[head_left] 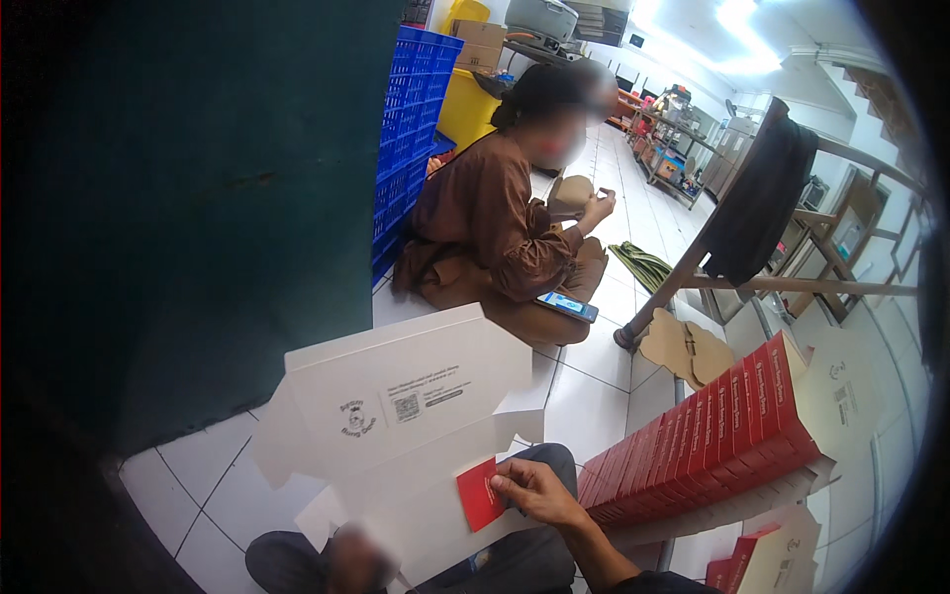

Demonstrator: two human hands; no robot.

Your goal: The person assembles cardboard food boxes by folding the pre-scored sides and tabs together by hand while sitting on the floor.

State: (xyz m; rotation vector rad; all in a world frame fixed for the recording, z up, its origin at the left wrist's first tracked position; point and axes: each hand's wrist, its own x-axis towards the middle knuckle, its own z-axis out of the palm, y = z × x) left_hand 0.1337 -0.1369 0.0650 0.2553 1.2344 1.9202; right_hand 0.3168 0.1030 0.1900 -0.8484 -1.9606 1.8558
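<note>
A white flat carton blank [435,346] with black print and a square code leans across my lap, its flaps partly spread. My right hand [539,492] pinches the edge of a small red square piece [480,495] against the lower part of the blank. Whether this piece is a folded-over flap or a separate card, I cannot tell. At the blank's lower left corner is my left hand [358,559], smeared, so its fingers do not show. My dark-clad knee [287,562] juts out beside it.
Right of me stands a long stack of red and white cartons [712,436], with more cartons [757,559] below. Ahead, a person in brown [505,208] sits on the tiles holding brown cardboard, a phone [567,306] on their lap. A dark green panel [198,218], blue crates [406,129] and wooden frame [683,267] stand around.
</note>
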